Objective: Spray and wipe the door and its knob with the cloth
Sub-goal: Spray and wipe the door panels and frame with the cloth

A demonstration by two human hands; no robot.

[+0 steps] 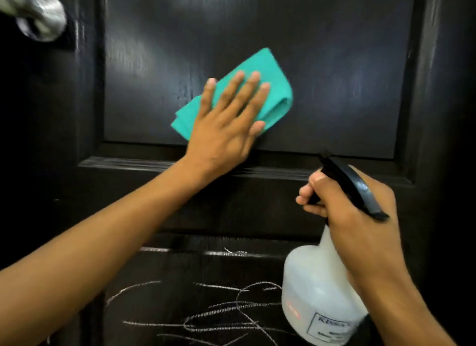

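Left hand (226, 129) lies flat on the teal cloth (260, 88), fingers straight and spread, pressing it against the door (334, 62). Cloth is folded, tilted up to the right, sits low on the upper recessed panel, just above the panel's bottom moulding; thumb tip reaches the cloth's lower edge. Right hand (358, 216) grips the spray bottle (311, 289) around its neck, fingers curled on the black trigger head (353, 188), one finger on the trigger; nozzle points up-left toward the door. Bottle is translucent white with a label low on its side, text too blurred to read, held off the door at lower right. Metal knob (38, 13) is at top left, blurred, well apart from both hands. White scribble marks (206, 317) cover the lower panel, below the left forearm.
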